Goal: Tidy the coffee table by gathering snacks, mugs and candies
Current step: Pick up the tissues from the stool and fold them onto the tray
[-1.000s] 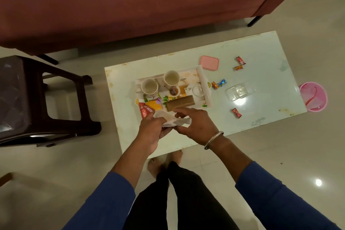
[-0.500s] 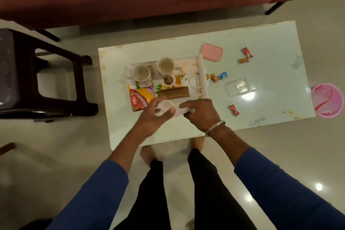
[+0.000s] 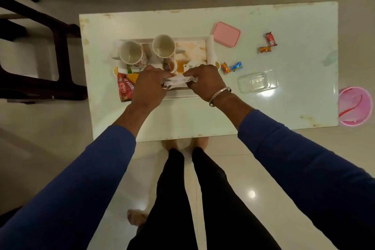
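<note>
A white tray [image 3: 190, 43] on the pale coffee table [image 3: 263, 111] holds two empty mugs [image 3: 130, 55] [image 3: 164, 46] and a red snack packet [image 3: 125, 87] at its left. My left hand [image 3: 149, 84] and my right hand [image 3: 205, 82] both grip a crumpled white tissue [image 3: 177, 81] over the tray's front part. The brown bar on the tray is hidden under my hands. Two wrapped candies [image 3: 225, 67] [image 3: 237, 66] lie just right of the tray, two more [image 3: 271, 39] [image 3: 264, 49] farther right.
A pink lid [image 3: 226, 34] and a clear plastic box [image 3: 257, 83] lie on the table's right half. A pink bin [image 3: 355, 105] stands on the floor at the table's right end. A dark stool [image 3: 40, 63] is left, a red sofa behind.
Both hands have moved forward over the tray with the tissue and now cover the brown bar. The camera has tilted down and come closer to the table.
</note>
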